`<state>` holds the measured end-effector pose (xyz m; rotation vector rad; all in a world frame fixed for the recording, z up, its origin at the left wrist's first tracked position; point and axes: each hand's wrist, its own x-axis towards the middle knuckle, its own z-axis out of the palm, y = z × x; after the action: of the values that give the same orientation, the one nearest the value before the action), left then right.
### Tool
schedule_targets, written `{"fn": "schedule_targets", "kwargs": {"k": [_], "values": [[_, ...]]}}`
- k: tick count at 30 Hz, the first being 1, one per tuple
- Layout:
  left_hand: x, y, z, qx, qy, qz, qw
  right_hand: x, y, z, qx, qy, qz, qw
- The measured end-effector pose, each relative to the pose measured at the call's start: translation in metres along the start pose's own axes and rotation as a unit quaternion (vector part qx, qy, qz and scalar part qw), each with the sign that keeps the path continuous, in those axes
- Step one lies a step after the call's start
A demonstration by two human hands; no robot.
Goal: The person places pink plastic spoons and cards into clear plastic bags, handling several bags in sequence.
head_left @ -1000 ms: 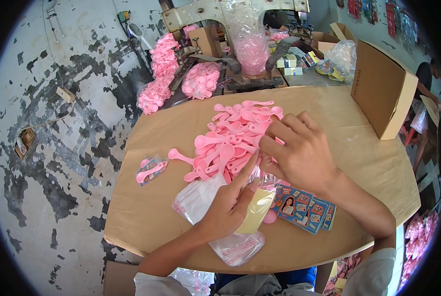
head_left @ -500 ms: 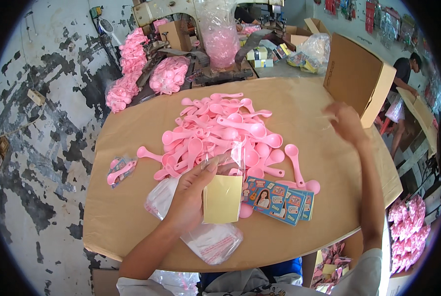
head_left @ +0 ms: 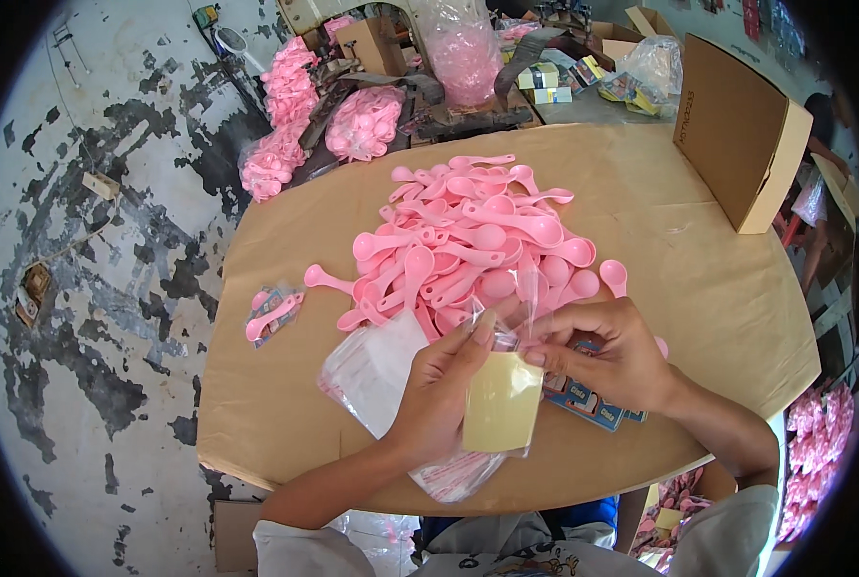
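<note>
A clear plastic bag with a pale yellow card (head_left: pixel 502 404) inside stands in front of me, gripped at its left side by my left hand (head_left: pixel 437 389). From the right, my right hand (head_left: pixel 610 354) pinches the upper part of this bag, its fingertips just above the card. Behind both hands spreads a heap of pink measuring spoons (head_left: pixel 477 236). Printed blue cards (head_left: pixel 583 399) lie on the table, partly hidden under my right hand. Flat clear bags (head_left: pixel 367 370) are stacked beneath and beside my left hand.
A packed bag with a pink spoon (head_left: pixel 273 315) lies at the left of the brown-covered table (head_left: pixel 737 327). At the back right stands an open cardboard box (head_left: pixel 737 135). Full bags of pink spoons (head_left: pixel 364 123) sit beyond the far edge. Another person is partly visible at far right.
My right hand has come from beside the cardboard box to the clear bag and now pinches its upper part. The view has shifted, and my left hand still holds the bag.
</note>
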<state>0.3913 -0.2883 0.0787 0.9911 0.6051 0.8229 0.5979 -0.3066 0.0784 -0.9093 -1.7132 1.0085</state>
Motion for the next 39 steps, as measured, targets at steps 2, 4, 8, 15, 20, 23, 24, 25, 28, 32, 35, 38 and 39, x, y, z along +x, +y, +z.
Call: {"fn": "schedule_targets", "kwargs": {"k": [2, 4, 8, 15, 20, 23, 24, 25, 28, 32, 35, 38, 39], "values": [[0.0, -0.003, -0.001, 0.002, 0.005, 0.0, 1.0, 0.002, 0.004, 0.0, 0.018, -0.009, 0.001, 1.0], [-0.001, -0.004, -0.003, 0.003, 0.011, 0.0, 1.0, 0.003, 0.003, 0.0, 0.034, -0.02, 0.004, 0.999], [0.004, 0.0, -0.011, -0.008, 0.014, -0.016, 1.0, 0.002, 0.004, 0.003, 0.091, 0.013, 0.089, 0.992], [0.014, 0.014, -0.021, 0.193, -0.024, 0.064, 0.979, 0.003, 0.012, 0.002, 0.035, 0.069, 0.041, 0.996], [0.014, 0.019, -0.025, 0.217, -0.07, 0.064, 0.972, 0.003, 0.018, 0.001, 0.063, 0.095, 0.01, 0.993], [0.016, 0.017, -0.029, 0.246, -0.085, 0.079, 0.962, 0.004, 0.015, -0.005, 0.054, 0.073, -0.042, 0.995], [0.017, 0.016, -0.031, 0.266, -0.097, 0.098, 0.954, 0.004, 0.014, -0.008, 0.033, 0.052, -0.08, 0.995], [0.017, 0.015, -0.032, 0.266, -0.096, 0.097, 0.954, 0.006, 0.014, -0.011, 0.034, 0.051, -0.08, 0.995], [0.017, 0.016, -0.034, 0.265, -0.118, 0.122, 0.949, 0.009, 0.012, -0.019, -0.107, 0.022, -0.184, 0.977], [0.016, 0.019, -0.042, 0.313, -0.151, 0.142, 0.927, 0.01, 0.014, -0.023, -0.16, 0.009, -0.221, 0.962], [0.016, 0.019, -0.045, 0.33, -0.156, 0.14, 0.92, 0.01, 0.015, -0.026, -0.194, -0.004, -0.244, 0.95], [0.022, 0.017, -0.05, 0.335, -0.177, 0.19, 0.906, 0.01, 0.014, -0.026, -0.233, -0.006, -0.264, 0.936], [0.023, 0.017, -0.052, 0.351, -0.198, 0.251, 0.88, 0.01, 0.013, -0.026, -0.254, 0.0, -0.274, 0.928]]}}
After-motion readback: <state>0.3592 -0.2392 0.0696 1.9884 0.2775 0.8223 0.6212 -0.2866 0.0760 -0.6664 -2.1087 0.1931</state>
